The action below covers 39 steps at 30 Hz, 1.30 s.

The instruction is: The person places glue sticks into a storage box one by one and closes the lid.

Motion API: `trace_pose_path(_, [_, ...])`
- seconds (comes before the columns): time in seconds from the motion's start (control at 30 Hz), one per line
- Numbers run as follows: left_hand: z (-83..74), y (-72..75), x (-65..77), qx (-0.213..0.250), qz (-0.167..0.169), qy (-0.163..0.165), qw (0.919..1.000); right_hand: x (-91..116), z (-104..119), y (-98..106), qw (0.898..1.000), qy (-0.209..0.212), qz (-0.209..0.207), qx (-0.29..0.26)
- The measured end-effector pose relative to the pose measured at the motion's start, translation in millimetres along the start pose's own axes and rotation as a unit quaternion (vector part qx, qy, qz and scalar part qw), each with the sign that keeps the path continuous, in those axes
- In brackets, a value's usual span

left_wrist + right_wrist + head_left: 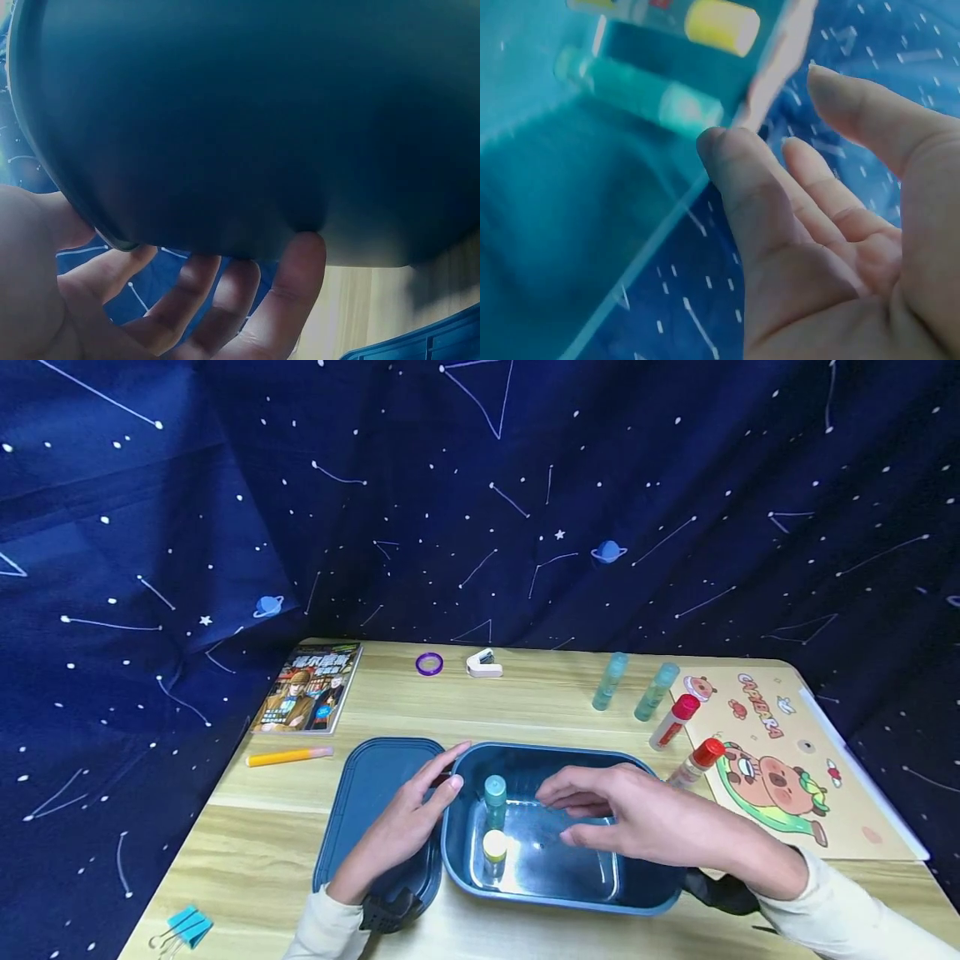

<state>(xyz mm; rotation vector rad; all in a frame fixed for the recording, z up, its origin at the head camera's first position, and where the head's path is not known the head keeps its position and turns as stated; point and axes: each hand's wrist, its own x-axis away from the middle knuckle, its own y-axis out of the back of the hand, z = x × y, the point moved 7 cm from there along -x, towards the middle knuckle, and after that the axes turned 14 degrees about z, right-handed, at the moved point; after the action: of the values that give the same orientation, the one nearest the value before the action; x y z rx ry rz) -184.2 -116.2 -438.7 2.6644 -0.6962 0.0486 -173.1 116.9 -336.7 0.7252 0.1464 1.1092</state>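
A deep dark-blue bin (558, 902) stands in front of me. Inside it, at the left end, are a teal capped tube (495, 802) and a clear tube with a yellow cap (494, 846), side by side. My left hand (401, 822) holds the bin's left edge; in the left wrist view its thumb is at the rim and fingertips touch the outer wall (225, 150). Over the bin's right half hovers my right hand (622, 806), fingers loosely bent, nothing in its grasp. The right wrist view shows a gap between its thumb and fingers (757, 187).
Right of the bin stand two teal tubes (610, 682) and two red-capped tubes (675, 722), near a capybara folder (780, 727). A blue lid (397, 756) lies under my left forearm. Around are a book (311, 687), orange pen (289, 757), purple ring (429, 664), white stapler (483, 664) and blue binder clip (189, 927).
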Motion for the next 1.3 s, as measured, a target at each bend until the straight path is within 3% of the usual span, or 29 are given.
trace_pose_path(0.13, [-0.4, -0.7, -0.3, -0.001, 0.001, 0.003, 1.0000, 33, -10, 20, 0.996, -0.025, -0.080, 0.003])
trace_pose_path(0.23, [-1.3, -0.7, -0.3, 0.001, 0.002, 0.002, 1.0000, 65, -22, 36, 0.982, -0.057, -0.173, 0.046])
trace_pose_path(0.33, [-1.7, 0.6, 0.4, -0.002, 0.001, -0.001, 1.0000, 98, -36, 50, 0.951, -0.091, -0.282, 0.093])
trace_pose_path(0.43, [-1.8, 2.5, 1.5, -0.005, -0.001, -0.003, 1.0000, 125, -62, 59, 0.915, -0.127, -0.369, 0.100])
trace_pose_path(0.53, [-1.5, 3.6, 1.8, -0.006, -0.001, -0.002, 1.0000, 143, -98, 62, 0.891, -0.164, -0.417, 0.080])
trace_pose_path(0.6, [-0.6, 3.2, 1.7, -0.005, -0.001, 0.002, 1.0000, 150, -123, 60, 0.882, -0.182, -0.431, 0.055])
trace_pose_path(0.73, [0.8, 1.1, 0.0, -0.005, -0.001, 0.002, 1.0000, 152, -164, 47, 0.879, -0.191, -0.436, -0.011])
trace_pose_path(0.87, [0.5, -0.6, -1.5, -0.006, 0.002, -0.002, 1.0000, 147, -185, 35, 0.882, -0.197, -0.425, -0.046])
trace_pose_path(1.07, [-0.5, 0.1, -0.3, -0.001, -0.002, -0.003, 1.0000, 135, -191, 32, 0.885, -0.201, -0.419, -0.038])
trace_pose_path(1.3, [0.1, 0.1, 0.1, -0.001, -0.001, 0.000, 1.0000, 131, -184, 36, 0.880, -0.214, -0.425, -0.001])
